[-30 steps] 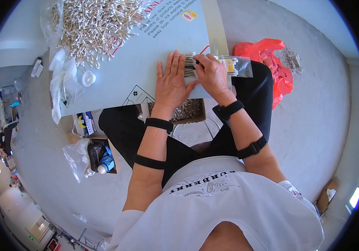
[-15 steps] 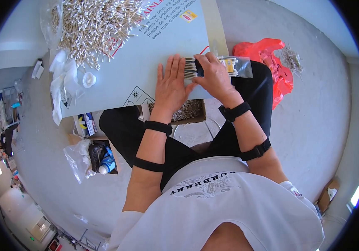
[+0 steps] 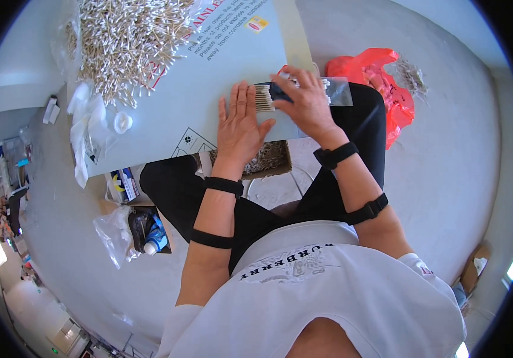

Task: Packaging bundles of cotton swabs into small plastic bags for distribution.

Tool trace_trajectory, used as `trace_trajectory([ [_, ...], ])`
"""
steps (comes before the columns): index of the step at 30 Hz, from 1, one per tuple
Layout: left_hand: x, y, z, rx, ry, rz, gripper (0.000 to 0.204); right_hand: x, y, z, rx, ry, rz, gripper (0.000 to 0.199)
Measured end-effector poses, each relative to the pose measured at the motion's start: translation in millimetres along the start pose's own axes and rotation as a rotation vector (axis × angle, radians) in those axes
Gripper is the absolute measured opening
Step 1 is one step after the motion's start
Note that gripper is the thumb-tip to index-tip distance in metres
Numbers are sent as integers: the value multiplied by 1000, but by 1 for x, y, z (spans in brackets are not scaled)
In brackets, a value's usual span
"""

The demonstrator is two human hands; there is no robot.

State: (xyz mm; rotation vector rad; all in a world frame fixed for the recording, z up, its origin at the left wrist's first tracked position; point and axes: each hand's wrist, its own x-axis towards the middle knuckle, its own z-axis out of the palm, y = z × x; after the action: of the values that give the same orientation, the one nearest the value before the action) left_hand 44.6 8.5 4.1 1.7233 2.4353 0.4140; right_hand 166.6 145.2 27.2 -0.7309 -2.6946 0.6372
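A flat clear plastic bag of cotton swabs [image 3: 263, 98] with a dark patch lies near the right edge of the pale blue-grey table board [image 3: 167, 113]. My left hand [image 3: 240, 119] is palm down at the bag's left end, its fingers stretched out and its thumb apart. Over the middle of the bag bends my right hand [image 3: 309, 107], thumb and fingers spanning its width and covering part of the swabs. The bag's transparent end [image 3: 341, 92] sticks out to the right, above my right thigh.
Loose cotton swabs [image 3: 131, 48] form a large heap at the far left. White wrapping [image 3: 82, 128] and a small round white container [image 3: 123, 122] lie below it. An open carton [image 3: 277, 164] stands under the board's near edge. A red plastic bag [image 3: 382, 89] is at right.
The board and bag appear slightly further left and up in view. My right hand has shifted on the bag, with its fingers raised a little. My left hand stays flat.
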Motion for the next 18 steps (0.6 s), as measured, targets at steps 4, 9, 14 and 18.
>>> trace_trajectory([
  [4,1,6,3,-19,20,2,81,-20,45,3,-206,213,57,58],
  [9,8,22,13,15,35,-44,83,-30,59,17,-208,15,124,65],
  [14,17,40,22,-9,62,-69,84,-29,56,18,-184,-26,148,67],
  [18,21,53,27,-33,76,-63,84,-30,57,19,-165,-18,158,67],
])
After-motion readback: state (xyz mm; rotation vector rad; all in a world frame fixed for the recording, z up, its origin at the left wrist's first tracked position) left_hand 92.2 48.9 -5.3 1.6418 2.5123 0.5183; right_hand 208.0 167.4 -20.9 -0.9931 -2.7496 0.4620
